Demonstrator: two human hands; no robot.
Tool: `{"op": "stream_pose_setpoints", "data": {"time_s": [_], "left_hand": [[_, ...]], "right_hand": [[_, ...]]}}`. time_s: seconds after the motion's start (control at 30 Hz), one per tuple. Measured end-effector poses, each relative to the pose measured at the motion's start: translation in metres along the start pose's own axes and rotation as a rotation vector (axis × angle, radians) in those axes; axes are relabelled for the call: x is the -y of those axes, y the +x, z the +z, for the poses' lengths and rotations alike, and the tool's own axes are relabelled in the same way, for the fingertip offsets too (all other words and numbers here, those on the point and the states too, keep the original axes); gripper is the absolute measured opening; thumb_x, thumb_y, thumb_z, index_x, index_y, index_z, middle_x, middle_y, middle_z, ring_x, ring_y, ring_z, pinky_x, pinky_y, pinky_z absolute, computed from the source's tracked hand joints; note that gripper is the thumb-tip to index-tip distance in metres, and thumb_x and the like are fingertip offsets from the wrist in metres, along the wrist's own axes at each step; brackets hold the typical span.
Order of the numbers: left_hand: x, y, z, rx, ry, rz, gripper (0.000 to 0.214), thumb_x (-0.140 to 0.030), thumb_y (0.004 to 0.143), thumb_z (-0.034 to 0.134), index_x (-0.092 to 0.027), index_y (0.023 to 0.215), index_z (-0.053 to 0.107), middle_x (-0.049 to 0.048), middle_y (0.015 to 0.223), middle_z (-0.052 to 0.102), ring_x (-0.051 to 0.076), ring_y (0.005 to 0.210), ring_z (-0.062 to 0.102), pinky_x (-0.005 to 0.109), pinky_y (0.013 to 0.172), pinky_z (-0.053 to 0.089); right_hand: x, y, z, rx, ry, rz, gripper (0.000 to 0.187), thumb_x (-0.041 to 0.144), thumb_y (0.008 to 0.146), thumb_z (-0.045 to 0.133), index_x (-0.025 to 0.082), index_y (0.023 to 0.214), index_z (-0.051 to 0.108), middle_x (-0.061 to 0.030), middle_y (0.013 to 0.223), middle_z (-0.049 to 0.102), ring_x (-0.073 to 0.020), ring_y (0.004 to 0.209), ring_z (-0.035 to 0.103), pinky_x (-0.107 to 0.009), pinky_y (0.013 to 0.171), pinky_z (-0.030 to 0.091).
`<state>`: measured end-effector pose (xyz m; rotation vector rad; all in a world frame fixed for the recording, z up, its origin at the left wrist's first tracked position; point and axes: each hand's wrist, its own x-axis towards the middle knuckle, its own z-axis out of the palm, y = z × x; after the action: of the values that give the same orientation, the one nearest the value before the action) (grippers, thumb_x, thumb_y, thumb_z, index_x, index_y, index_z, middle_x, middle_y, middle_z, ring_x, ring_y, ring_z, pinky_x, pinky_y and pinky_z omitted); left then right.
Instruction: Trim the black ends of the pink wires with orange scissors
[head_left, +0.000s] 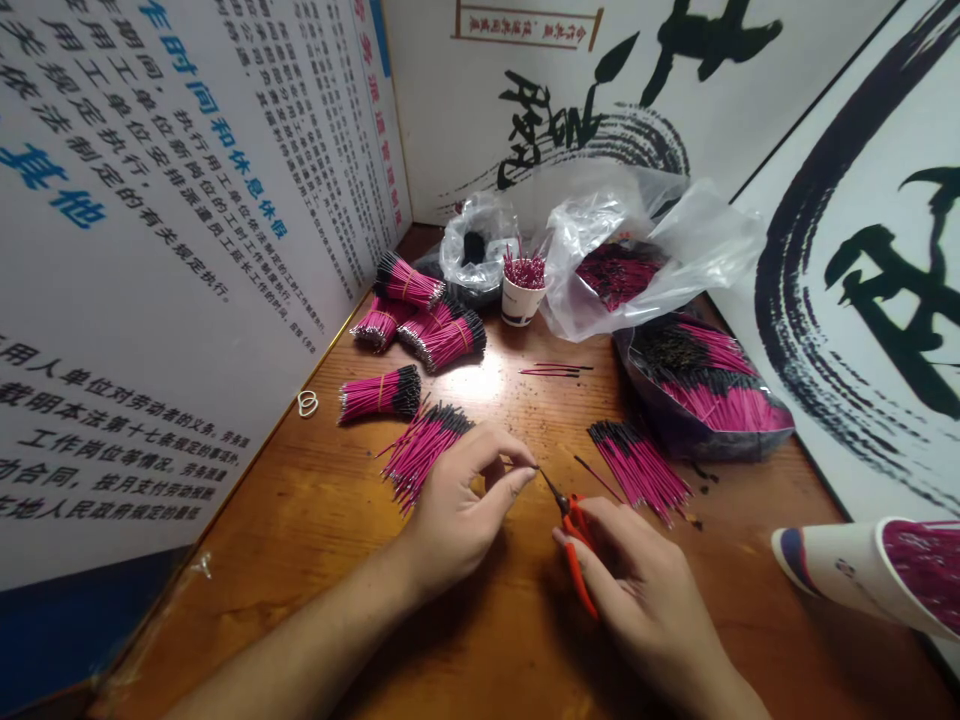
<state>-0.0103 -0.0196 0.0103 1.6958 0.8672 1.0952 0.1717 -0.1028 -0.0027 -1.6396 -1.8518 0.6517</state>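
My left hand is closed in a pinch between thumb and forefinger on a thin wire, whose dark tip pokes out toward the right. In my right hand are small cutting pliers with red-orange handles. Their narrow dark jaws reach up to the wire's tip; whether they touch it I cannot tell. Just behind my left hand lies a loose pile of magenta wires with black ends. A second loose pile of magenta wires is spread beyond my right hand, with a single wire beside it.
Banded wire bundles lie at the back left. A paper cup of wires stands near plastic bags. An open dark bag of wires is at right. A tipped paper cup lies at the right edge. Printed panels surround the wooden table.
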Motion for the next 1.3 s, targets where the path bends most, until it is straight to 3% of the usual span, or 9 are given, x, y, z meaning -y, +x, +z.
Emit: {"op": "stream_pose_setpoints", "data": {"time_s": [0.33,1.3], "left_hand": [[0.0009,-0.0001,0.0002,0.017,0.003,-0.044,0.007,-0.015,0.091,0.057,-0.016,0.086,0.062,0.0002,0.081,0.058,0.01,0.072,0.051,0.022,0.068,0.042],[0.0035,-0.001,0.0004,0.043,-0.032,-0.024,0.008,-0.016,0.092,0.055,-0.017,0.087,0.061,0.0008,0.082,0.057,0.011,0.074,0.051,0.023,0.069,0.042]], "right_hand": [[-0.0049,-0.0036,0.0033,0.018,0.047,0.059,0.014,0.034,0.094,0.054,0.022,0.095,0.06,-0.002,0.075,0.061,-0.0171,0.067,0.058,-0.027,0.062,0.046],[-0.0033,-0.0024,0.0006,0.055,0.085,0.037,0.015,0.032,0.096,0.052,0.021,0.092,0.062,-0.0011,0.073,0.062,-0.0153,0.066,0.059,-0.026,0.06,0.045]]}}
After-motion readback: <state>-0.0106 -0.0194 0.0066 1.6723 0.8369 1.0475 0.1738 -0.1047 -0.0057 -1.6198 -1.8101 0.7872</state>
